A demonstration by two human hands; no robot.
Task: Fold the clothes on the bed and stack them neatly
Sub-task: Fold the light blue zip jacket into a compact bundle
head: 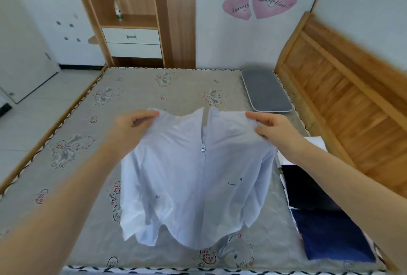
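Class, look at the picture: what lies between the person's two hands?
In the head view, the white zip jacket spans between the left hand and right hand, collar and zipper midway.

Soft, even daylight fills the room, bright on the walls around the headboard (343, 89). Below it the bedding shows only faint shadows and no glare. The wide lens bows the headboard's straight boards. Toward the corners, detail smears soft.

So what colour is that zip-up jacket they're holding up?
Very pale blue, almost white, jacket, with a matching zip; clearest in the head view.
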